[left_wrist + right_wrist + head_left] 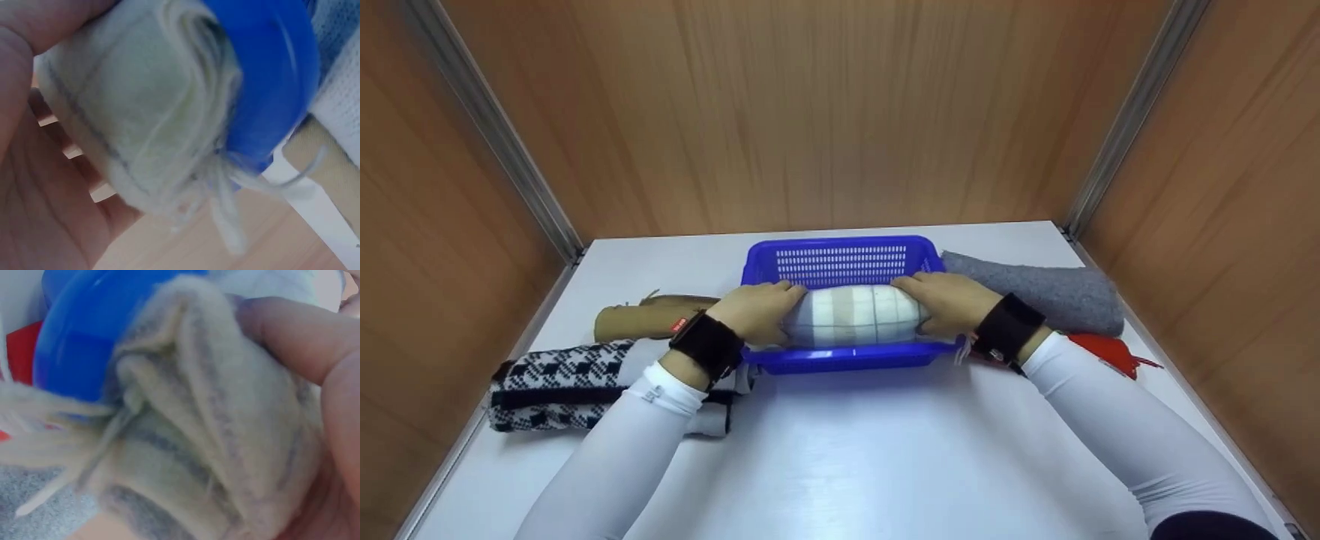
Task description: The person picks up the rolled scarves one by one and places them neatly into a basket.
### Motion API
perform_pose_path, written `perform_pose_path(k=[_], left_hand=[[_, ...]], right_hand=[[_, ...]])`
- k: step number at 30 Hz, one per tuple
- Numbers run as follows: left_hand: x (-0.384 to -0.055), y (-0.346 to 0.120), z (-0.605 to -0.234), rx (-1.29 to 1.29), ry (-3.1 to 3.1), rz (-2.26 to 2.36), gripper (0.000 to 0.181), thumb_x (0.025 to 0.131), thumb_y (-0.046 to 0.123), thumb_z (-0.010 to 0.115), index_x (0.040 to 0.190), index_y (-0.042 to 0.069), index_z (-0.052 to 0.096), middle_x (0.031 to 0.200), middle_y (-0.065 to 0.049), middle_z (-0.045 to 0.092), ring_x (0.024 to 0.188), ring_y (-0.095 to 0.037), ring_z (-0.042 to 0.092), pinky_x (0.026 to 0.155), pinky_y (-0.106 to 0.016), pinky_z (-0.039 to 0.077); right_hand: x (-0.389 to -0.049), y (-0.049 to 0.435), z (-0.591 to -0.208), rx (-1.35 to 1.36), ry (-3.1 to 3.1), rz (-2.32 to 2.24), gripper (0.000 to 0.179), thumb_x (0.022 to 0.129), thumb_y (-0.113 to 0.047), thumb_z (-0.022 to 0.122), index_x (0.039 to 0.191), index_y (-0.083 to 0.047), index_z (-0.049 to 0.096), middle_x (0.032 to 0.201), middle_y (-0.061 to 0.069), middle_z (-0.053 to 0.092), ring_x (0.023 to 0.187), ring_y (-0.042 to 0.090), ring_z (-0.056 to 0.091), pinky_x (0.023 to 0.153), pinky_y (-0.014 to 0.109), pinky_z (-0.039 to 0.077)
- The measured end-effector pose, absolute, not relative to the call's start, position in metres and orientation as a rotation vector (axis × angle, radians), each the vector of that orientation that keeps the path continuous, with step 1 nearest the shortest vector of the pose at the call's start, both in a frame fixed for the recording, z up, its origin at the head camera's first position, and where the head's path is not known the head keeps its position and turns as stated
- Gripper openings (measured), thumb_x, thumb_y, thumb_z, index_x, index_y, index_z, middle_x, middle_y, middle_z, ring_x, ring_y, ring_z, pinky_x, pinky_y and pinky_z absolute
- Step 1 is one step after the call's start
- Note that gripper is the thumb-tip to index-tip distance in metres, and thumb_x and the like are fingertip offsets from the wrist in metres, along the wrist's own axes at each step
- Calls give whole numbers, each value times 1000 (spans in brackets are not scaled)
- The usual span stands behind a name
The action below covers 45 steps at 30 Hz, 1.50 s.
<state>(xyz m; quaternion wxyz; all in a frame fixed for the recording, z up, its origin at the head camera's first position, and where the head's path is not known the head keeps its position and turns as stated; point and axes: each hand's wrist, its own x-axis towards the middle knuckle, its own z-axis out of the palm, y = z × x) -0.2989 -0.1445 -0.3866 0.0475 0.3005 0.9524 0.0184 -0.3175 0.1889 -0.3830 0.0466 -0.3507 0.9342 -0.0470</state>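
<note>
A rolled plaid scarf (851,315), cream with grey and beige bands, lies across the blue plastic basket (847,360), overlapping its opening in the head view. My left hand (759,309) grips the scarf's left end, thumb on one side and fingers round the other. At the opposite end my right hand (952,300) holds the roll in the same way. Pale fringe hangs from the folded end of the scarf (140,112) in the left wrist view. The right wrist view shows layered folds of the scarf (225,416) and more loose fringe.
Left of the basket lie a tan roll (634,322) and a black-and-white patterned roll (562,386). To the right are a grey rolled cloth (1042,292) and a red cloth (1106,352). Wooden panels (840,112) enclose the white table (840,450) at the back and sides.
</note>
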Motion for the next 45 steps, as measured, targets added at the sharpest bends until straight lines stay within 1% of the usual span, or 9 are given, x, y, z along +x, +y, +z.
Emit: perform_pose_path(k=[5, 12, 19, 26, 32, 37, 39, 45], left_hand=[[-299, -144, -390, 906, 2910, 59, 62, 85, 27, 91, 133, 3, 61, 120, -18, 71, 107, -38, 72, 92, -58, 63], [-302, -142, -392, 903, 2912, 28, 61, 87, 27, 90, 133, 2, 61, 122, -20, 71, 111, -39, 72, 95, -58, 62], [-306, -140, -397, 892, 2894, 10, 62, 86, 26, 91, 134, 0, 61, 123, -22, 71, 110, -40, 73, 97, -57, 62], [-309, -139, -403, 911, 2880, -35, 54, 87, 18, 87, 131, 0, 61, 120, -22, 72, 108, -40, 74, 97, -57, 62], [-308, -136, -404, 872, 2876, -34, 50, 88, 17, 88, 128, 2, 63, 119, -19, 73, 109, -38, 74, 97, -56, 62], [-304, -134, -403, 897, 2872, -49, 46, 88, 15, 88, 124, 1, 62, 117, -20, 73, 107, -39, 75, 95, -55, 63], [-305, -134, -404, 910, 2869, -60, 44, 89, 15, 88, 123, 1, 63, 116, -21, 74, 106, -39, 75, 95, -55, 63], [-309, -133, -411, 883, 2850, -86, 37, 94, 15, 83, 123, 0, 66, 117, -19, 76, 109, -38, 76, 97, -55, 63]], right_hand=[[-319, 189, -387, -1126, 2840, -177, 72, 82, -10, 90, 146, -7, 57, 121, 18, 72, 111, 37, 72, 98, 55, 62], [-323, 189, -391, -1155, 2819, -160, 72, 85, -10, 90, 148, -4, 55, 125, 21, 71, 117, 39, 71, 104, 55, 60], [-324, 187, -393, -1131, 2804, -131, 70, 86, -9, 90, 147, -4, 55, 125, 21, 70, 116, 38, 71, 103, 54, 60], [-325, 185, -397, -1214, 2799, -52, 69, 85, -12, 92, 143, -1, 56, 120, 22, 70, 110, 40, 71, 99, 54, 61], [-328, 180, -398, -1205, 2775, 13, 66, 88, -15, 89, 143, 0, 56, 121, 23, 71, 110, 43, 71, 99, 56, 61], [-330, 177, -401, -1201, 2760, 57, 62, 89, -14, 87, 142, -1, 57, 120, 23, 71, 108, 43, 72, 96, 56, 62], [-329, 174, -401, -1189, 2760, 76, 62, 90, -13, 87, 143, -1, 57, 121, 23, 71, 109, 43, 72, 97, 56, 61], [-326, 166, -404, -1144, 2742, 117, 59, 92, -11, 84, 143, -2, 56, 124, 24, 71, 113, 44, 72, 101, 57, 59]])
